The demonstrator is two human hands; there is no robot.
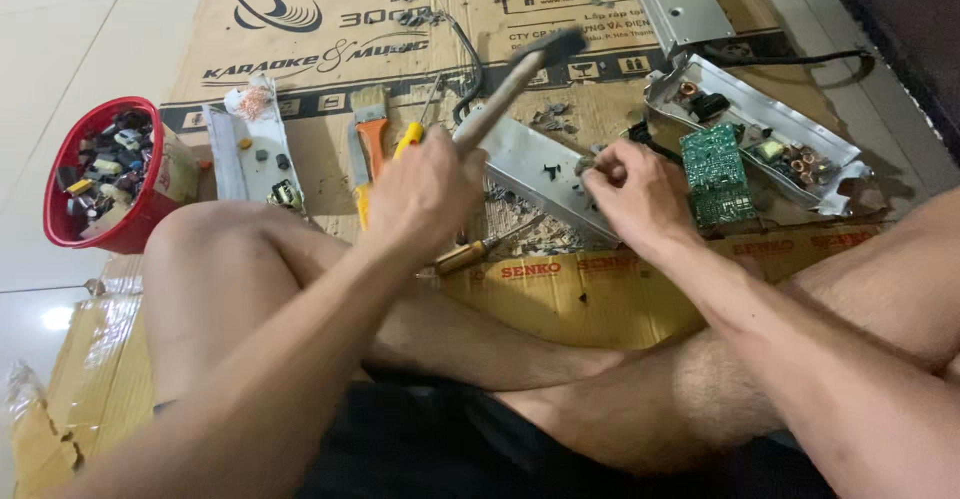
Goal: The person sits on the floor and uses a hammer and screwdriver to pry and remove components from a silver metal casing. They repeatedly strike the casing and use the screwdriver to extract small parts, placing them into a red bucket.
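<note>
Both hands work just above the crossed legs, so I start there. My left hand (425, 194) is clenched round the wooden handle of a hammer (510, 84), gripping low on the shaft, with the dark head raised and blurred above the work. My right hand (635, 194) pinches a small metal part (590, 166) between thumb and fingertips, pressing it against the silver metal plate (545, 174) that lies on the cardboard (590, 294) right in front of me.

I judge the hammer head-heavy and stiff, the handle dry and easy to grip; holding it near the end gives swing but less aim. The pinched part looks tiny, hard and likely slippery, with the fingertips close to where the head would land. I cannot tell exactly what it is. The plate seems thin, light sheet metal, possibly sharp-edged, best held flat by its border.

Just beyond the right hand a green circuit board (715, 169) leans on an opened metal chassis (800, 134). Left of the plate lie an orange-handled brush (370, 129) and a screwdriver (470, 254). Farther left, a red bowl (120, 234) holds loose components.
</note>
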